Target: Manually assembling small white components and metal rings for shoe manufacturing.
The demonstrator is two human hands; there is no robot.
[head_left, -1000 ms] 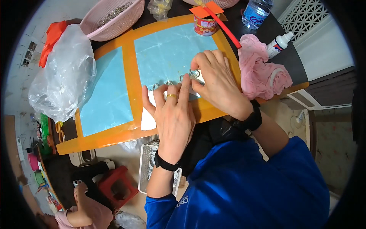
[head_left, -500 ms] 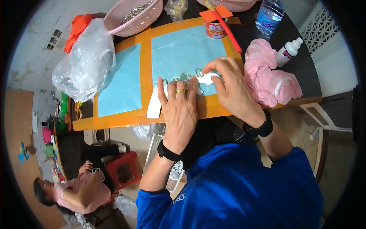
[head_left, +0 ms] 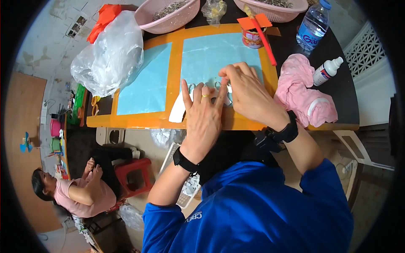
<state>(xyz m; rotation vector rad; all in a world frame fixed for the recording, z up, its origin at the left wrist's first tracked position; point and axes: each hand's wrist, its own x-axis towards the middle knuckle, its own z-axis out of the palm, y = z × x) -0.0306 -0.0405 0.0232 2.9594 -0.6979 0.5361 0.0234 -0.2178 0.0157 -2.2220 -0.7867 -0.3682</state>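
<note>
My left hand (head_left: 203,114) lies flat with fingers apart, pressing a white strip (head_left: 177,110) onto the blue-covered table. Small metal rings (head_left: 192,87) show at the strip's far edge beside my fingers. Another ring (head_left: 217,84) sits by my left index fingertip. My right hand (head_left: 257,97) is closed in a pinch at that fingertip, over the strip's right part. Whatever is between its thumb and index finger is too small and hidden to make out. The strip's right end is mostly covered by my right hand.
Beyond stand a can (head_left: 252,39) with a red-handled brush (head_left: 265,41), pink baskets (head_left: 167,17) of metal parts and a water bottle (head_left: 313,27). Pink cloth (head_left: 297,80) and a white bottle (head_left: 328,71) lie right, a plastic bag (head_left: 110,55) left. A person (head_left: 84,192) sits lower left.
My right hand has moved left toward my left index finger, and its spread thumb and index finger have closed into a pinch. My left hand stays on the strip. The whole view has shifted slightly.
</note>
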